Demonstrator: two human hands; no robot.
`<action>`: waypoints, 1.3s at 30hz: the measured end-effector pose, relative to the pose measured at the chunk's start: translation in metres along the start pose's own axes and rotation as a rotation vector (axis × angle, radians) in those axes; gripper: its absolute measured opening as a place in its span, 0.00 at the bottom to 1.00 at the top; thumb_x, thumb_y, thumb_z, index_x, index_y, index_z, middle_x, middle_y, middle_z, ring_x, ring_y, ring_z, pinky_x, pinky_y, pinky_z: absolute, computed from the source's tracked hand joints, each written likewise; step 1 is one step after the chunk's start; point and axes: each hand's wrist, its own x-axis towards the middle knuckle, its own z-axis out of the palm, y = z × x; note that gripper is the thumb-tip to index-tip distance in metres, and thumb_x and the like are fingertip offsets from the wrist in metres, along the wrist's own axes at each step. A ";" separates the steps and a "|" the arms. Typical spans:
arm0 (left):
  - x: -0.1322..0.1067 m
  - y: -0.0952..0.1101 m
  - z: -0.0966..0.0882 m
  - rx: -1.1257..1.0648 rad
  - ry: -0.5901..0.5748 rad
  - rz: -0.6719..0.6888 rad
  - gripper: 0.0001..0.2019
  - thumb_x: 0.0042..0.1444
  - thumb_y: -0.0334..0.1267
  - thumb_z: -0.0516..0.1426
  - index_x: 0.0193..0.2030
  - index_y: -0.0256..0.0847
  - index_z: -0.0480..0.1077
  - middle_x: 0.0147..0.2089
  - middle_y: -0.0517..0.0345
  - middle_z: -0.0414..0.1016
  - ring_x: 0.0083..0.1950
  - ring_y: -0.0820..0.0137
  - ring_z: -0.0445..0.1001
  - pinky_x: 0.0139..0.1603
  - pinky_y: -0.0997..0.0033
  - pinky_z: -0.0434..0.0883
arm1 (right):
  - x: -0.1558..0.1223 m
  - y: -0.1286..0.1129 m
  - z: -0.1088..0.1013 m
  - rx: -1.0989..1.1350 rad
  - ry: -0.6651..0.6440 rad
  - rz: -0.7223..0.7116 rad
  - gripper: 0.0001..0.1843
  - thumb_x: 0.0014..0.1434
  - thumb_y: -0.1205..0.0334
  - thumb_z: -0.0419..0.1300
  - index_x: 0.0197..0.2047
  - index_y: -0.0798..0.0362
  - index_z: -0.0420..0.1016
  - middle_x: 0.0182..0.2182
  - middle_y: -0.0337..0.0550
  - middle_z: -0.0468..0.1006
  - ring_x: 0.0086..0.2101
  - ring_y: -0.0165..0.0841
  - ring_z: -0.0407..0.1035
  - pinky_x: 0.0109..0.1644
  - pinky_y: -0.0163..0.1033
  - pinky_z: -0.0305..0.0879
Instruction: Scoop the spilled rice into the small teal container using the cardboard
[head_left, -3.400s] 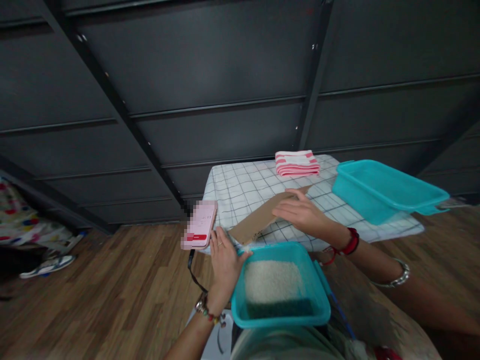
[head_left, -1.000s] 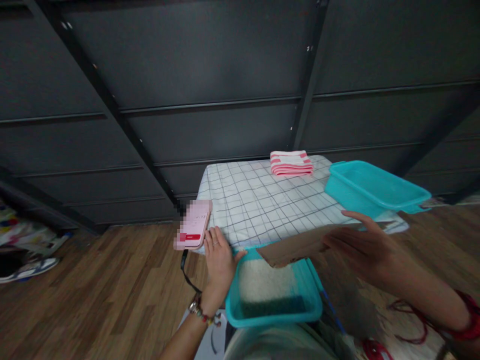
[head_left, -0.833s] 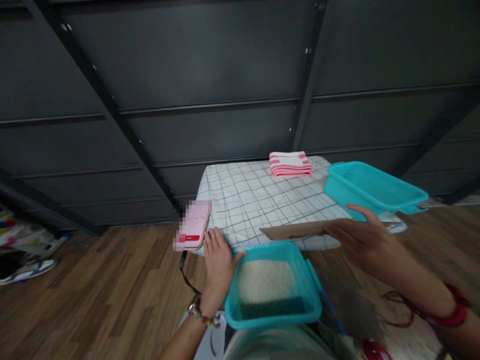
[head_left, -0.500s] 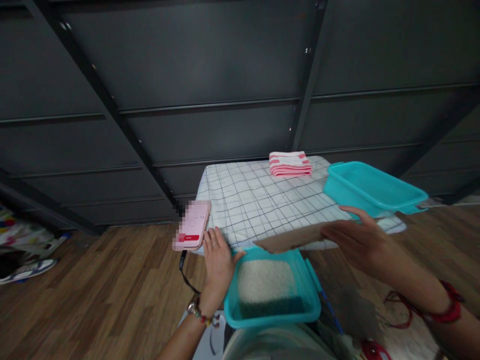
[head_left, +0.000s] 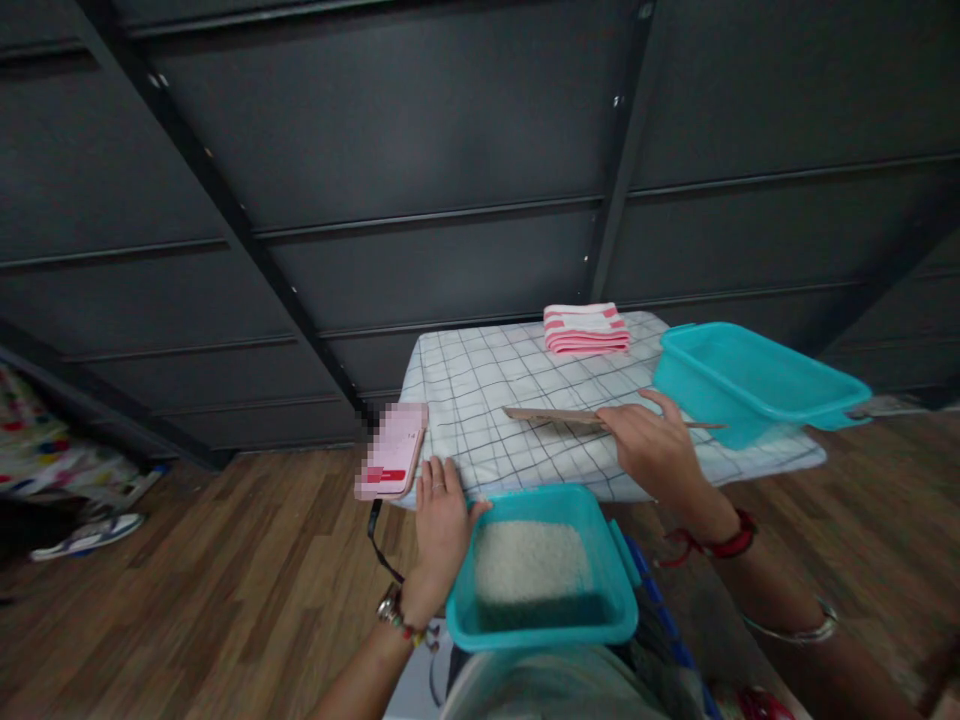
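My left hand (head_left: 441, 515) lies flat on the table's near edge, fingers stretched out and the thumb at the rim of a turquoise plastic container (head_left: 544, 637). White grains that look like rice (head_left: 531, 562) fill part of that container, with a darker green area along its near side. My right hand (head_left: 651, 445) grips a thin, flat brown piece of cardboard (head_left: 553, 415), seen nearly edge-on above the checked cloth (head_left: 487, 380). Close to my left fingertips rests a pink phone (head_left: 394, 450).
A second turquoise container (head_left: 765, 375) stands at the table's right end. Toward the back lies a folded pink-and-white towel (head_left: 586, 328). Dark panels (head_left: 450, 260) rise behind the table. Below me is a pale round rim (head_left: 555, 680); a person's shoe (head_left: 86, 537) shows at far left.
My right hand has moved left and away from me with the cardboard, from above the container's far edge to over the checked cloth. My left hand has stayed in place.
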 end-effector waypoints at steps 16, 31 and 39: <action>0.007 -0.003 -0.018 0.006 -0.109 0.088 0.21 0.54 0.39 0.59 0.53 0.30 0.65 0.58 0.32 0.68 0.61 0.54 0.66 0.56 0.58 0.67 | -0.003 -0.002 0.007 0.050 0.063 0.022 0.19 0.56 0.79 0.45 0.36 0.56 0.75 0.27 0.43 0.78 0.30 0.33 0.70 0.51 0.45 0.58; 0.026 0.005 -0.045 -0.122 -0.266 0.029 0.11 0.53 0.35 0.60 0.43 0.35 0.70 0.54 0.41 0.73 0.57 0.62 0.71 0.54 0.67 0.68 | -0.003 -0.002 0.010 0.041 0.056 0.052 0.18 0.56 0.77 0.46 0.36 0.55 0.75 0.26 0.42 0.78 0.30 0.32 0.70 0.50 0.43 0.59; 0.023 0.004 -0.045 -0.144 -0.220 0.005 0.14 0.52 0.35 0.61 0.45 0.35 0.70 0.47 0.47 0.74 0.49 0.61 0.73 0.49 0.64 0.69 | -0.011 0.000 0.018 0.037 -0.075 0.013 0.17 0.58 0.76 0.46 0.37 0.57 0.76 0.32 0.47 0.80 0.34 0.35 0.70 0.48 0.42 0.58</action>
